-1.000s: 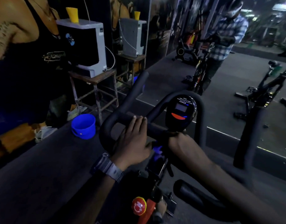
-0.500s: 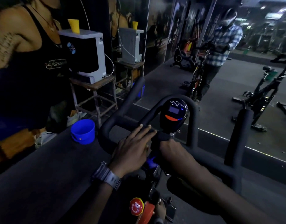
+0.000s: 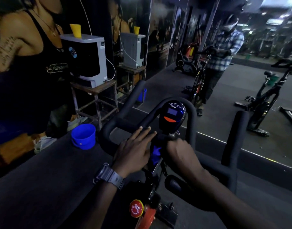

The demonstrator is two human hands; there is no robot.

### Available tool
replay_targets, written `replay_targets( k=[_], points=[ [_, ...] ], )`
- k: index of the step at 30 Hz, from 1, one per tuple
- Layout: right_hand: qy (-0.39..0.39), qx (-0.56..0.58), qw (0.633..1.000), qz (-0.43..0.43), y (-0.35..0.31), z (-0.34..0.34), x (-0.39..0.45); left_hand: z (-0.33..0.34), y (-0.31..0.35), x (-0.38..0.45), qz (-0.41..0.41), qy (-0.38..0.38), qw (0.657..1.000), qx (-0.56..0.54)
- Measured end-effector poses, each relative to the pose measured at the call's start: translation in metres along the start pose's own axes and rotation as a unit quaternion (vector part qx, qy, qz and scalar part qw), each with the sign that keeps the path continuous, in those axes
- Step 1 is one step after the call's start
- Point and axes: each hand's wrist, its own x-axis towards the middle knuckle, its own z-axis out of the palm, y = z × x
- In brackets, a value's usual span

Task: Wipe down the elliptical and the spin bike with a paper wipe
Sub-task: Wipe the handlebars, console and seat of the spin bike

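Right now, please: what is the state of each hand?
Left hand: open, straight fingers resting on the handlebar.
Right hand: curled at the handlebar centre beside a blue wipe; what it grips cannot be told.

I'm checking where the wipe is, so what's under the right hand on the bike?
A blue wipe pokes out beside the right hand, against the handlebar stem. The grip itself and the rest of the wipe are covered.

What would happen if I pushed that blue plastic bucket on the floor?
The blue plastic bucket would probably slide or tip easily: it looks thin-walled and light. It already seems to lean slightly, and its base looks narrower than its rim, so a push near the top would likely topple it. Whether anything is inside cannot be seen.
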Motion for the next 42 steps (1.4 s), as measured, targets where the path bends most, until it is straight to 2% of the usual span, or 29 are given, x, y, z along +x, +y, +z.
replay_targets(
  k=[2,4,7,11,13,16,20,22,24,28,32,34,37,42],
  points=[
    [0.050,0.038,0.998,-0.008,0.017,0.000,-0.004,0.005,0.006,0.000,-0.013,0.002,1.000,-0.002],
    [0.068,0.047,0.996,-0.013,0.035,0.001,-0.013,0.014,0.013,0.001,-0.028,0.033,0.999,-0.032],
    [0.091,0.057,0.994,0.008,0.060,-0.001,-0.027,0.032,0.038,0.002,-0.033,0.093,0.984,-0.146],
    [0.126,0.090,0.988,-0.025,0.065,-0.002,-0.018,0.049,0.076,0.004,-0.047,0.143,0.978,-0.145],
    [0.107,0.102,0.989,-0.022,0.077,-0.001,-0.024,0.048,0.086,0.004,-0.071,0.152,0.975,-0.145],
    [0.019,0.038,0.999,0.034,0.130,-0.011,-0.056,0.046,0.103,-0.002,-0.081,0.124,0.979,-0.141],
    [0.033,0.081,0.994,0.073,0.179,-0.023,-0.105,0.057,0.133,-0.015,-0.086,0.103,0.990,-0.046],
    [0.062,0.070,0.995,0.028,0.177,-0.015,-0.122,0.059,0.144,-0.022,-0.114,0.100,0.988,-0.006],
    [0.076,0.136,0.988,-0.017,0.155,-0.003,-0.137,0.061,0.154,-0.030,-0.128,0.097,0.987,0.030],
    [0.077,0.225,0.966,-0.100,0.143,0.019,-0.146,0.065,0.174,-0.047,-0.097,0.102,0.986,0.095],
    [0.132,0.238,0.962,-0.007,0.169,0.018,-0.147,0.074,0.188,-0.064,-0.064,0.130,0.986,0.084],
    [0.140,0.224,0.964,-0.031,0.148,0.021,-0.147,0.077,0.190,-0.067,-0.052,0.140,0.987,0.052],
    [0.110,0.270,0.952,-0.093,0.109,0.026,-0.148,0.077,0.184,-0.077,-0.051,0.164,0.985,0.005],
    [0.125,0.272,0.954,-0.031,0.129,0.023,-0.153,0.074,0.170,-0.096,-0.115,0.201,0.973,-0.010]
  ],
)
